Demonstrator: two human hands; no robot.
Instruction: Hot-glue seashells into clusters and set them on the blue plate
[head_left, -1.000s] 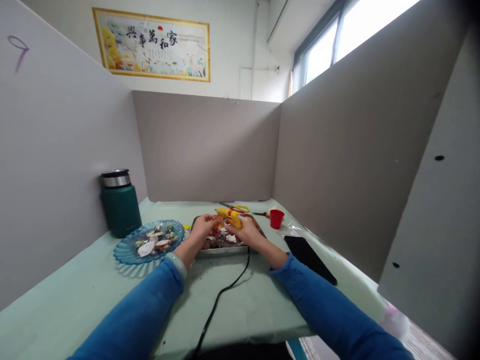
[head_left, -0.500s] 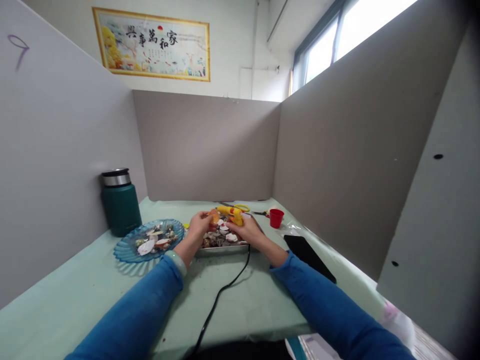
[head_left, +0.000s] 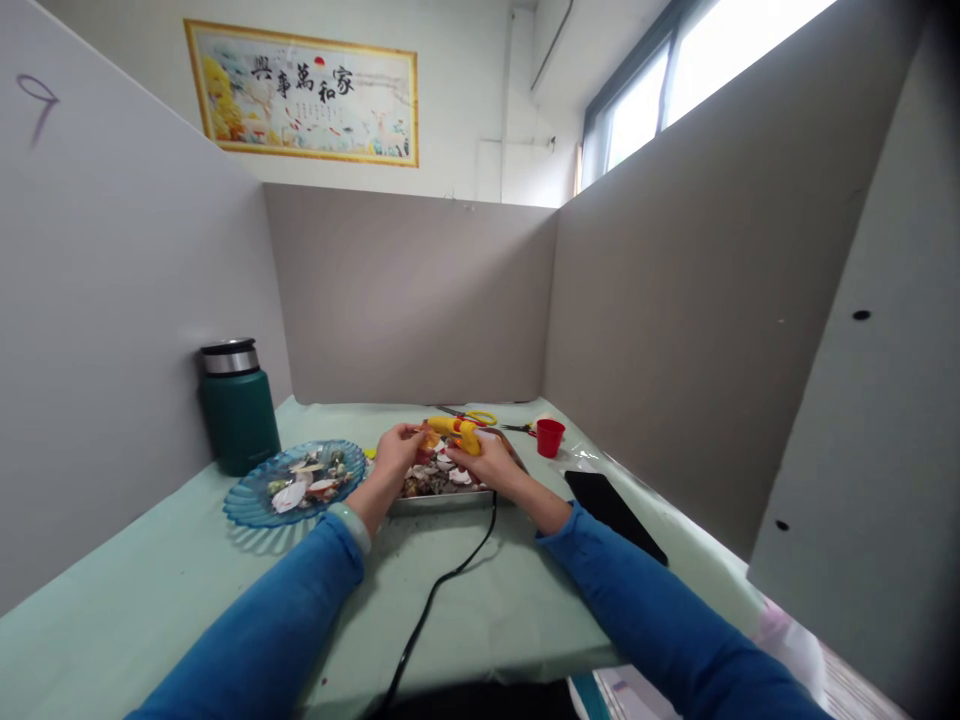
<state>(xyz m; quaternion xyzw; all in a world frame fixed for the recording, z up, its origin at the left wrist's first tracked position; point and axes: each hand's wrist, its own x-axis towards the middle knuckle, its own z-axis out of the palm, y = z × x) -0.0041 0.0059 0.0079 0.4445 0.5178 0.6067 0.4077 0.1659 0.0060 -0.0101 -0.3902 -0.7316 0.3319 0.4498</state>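
My right hand (head_left: 489, 462) is wrapped round the grip of a yellow hot glue gun (head_left: 455, 428), whose nozzle points left. Between the fingertips of my left hand (head_left: 396, 455) is an orange shell (head_left: 431, 441), partly hidden by them. The gun's nozzle end is at the shell; whether they touch I cannot tell. Below both hands lies a shallow metal tray (head_left: 431, 506) full of small shells (head_left: 459, 476). A black cord (head_left: 437, 590) runs from beside the tray toward me.
On the left, a blue glass plate (head_left: 241, 500) holds more shells, with a green flask (head_left: 238, 415) behind it. At right are a red cup (head_left: 550, 438) and a black phone-like slab (head_left: 615, 512). Yellow-handled scissors (head_left: 480, 417) lie behind the tray. Grey partitions (head_left: 412, 300) enclose the table.
The glue gun has shifted slightly left and tilted, bringing its nozzle end closer over the orange shell. My left hand keeps its hold and has barely moved.
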